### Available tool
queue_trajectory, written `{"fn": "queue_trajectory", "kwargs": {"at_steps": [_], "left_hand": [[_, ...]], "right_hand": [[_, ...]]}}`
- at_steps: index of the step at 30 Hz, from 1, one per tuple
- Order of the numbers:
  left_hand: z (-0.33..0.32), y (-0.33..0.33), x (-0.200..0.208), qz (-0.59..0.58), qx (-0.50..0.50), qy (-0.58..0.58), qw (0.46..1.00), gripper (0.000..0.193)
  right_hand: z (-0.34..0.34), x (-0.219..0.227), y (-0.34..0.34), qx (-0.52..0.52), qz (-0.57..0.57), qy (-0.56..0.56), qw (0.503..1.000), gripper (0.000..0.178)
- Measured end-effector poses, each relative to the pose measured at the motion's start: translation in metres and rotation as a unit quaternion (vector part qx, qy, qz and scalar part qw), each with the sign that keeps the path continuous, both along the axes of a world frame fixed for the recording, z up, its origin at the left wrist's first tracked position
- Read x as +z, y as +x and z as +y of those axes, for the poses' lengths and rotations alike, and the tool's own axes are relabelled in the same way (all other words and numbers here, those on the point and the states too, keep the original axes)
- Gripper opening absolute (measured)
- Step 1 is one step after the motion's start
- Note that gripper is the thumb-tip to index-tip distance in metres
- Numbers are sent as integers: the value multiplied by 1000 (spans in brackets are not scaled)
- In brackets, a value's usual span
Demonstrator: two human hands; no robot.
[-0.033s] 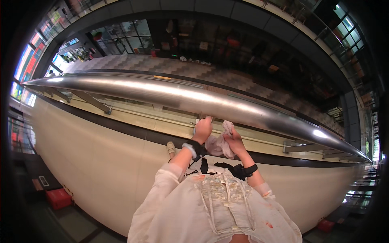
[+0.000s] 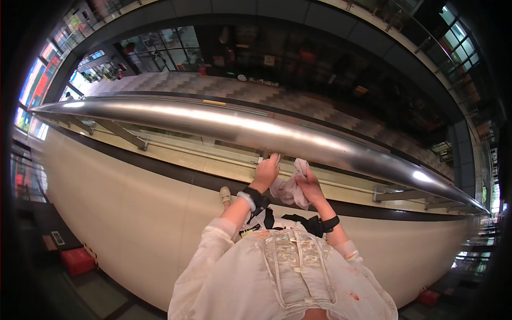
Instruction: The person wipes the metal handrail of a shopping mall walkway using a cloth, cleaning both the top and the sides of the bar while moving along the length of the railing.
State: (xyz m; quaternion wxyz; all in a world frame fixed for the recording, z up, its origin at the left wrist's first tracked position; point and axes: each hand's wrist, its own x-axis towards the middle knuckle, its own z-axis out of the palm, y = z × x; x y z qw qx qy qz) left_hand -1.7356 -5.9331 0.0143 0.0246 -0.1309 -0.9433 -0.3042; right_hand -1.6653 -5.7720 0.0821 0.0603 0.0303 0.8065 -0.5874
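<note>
A long polished metal handrail (image 2: 234, 125) runs across in front of me. My right hand (image 2: 309, 186) is closed round a crumpled pale pinkish cloth (image 2: 288, 191), which hangs to its left just below the rail. To the left of the cloth, my left hand (image 2: 266, 172) is raised with its fingers stretched up near the rail's underside. Its fingertips look slightly apart, and nothing shows in them. Whether they touch the rail I cannot tell. Dark bands circle both wrists.
Below the rail are metal brackets (image 2: 125, 134), glass panels and a pale ledge (image 2: 181, 153) with a dark border. A light shoe (image 2: 225, 193) stands on the beige floor (image 2: 144, 213). Red boxes (image 2: 78, 261) lie at the left. Beyond the rail, a lower tiled floor (image 2: 176, 81) shows.
My left hand has shifted slightly, and its fingers are less curled than before. My right hand and the cloth stay in almost the same place.
</note>
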Motion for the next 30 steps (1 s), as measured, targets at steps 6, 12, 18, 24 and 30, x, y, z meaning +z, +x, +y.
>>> {"fn": "queue_trajectory", "kwargs": {"at_steps": [6, 12, 18, 24, 30], "left_hand": [[-70, 6, -33, 163, 7, 41, 986, 23], [-37, -35, 40, 37, 158, 493, 855, 18], [18, -19, 24, 238, 41, 272, 931, 19], [-2, -23, -57, -94, 130, 546, 822, 26], [9, -29, 17, 235, 82, 223, 943, 20]], "right_hand": [[1, 1, -7, 18, -10, -25, 999, 52], [-11, 7, -10, 31, -39, -78, 996, 54], [-8, 2, -8, 9, 8, -57, 998, 51], [-15, 3, -15, 13, -3, -43, 999, 51], [-6, -8, -12, 15, 25, -19, 999, 51]]}}
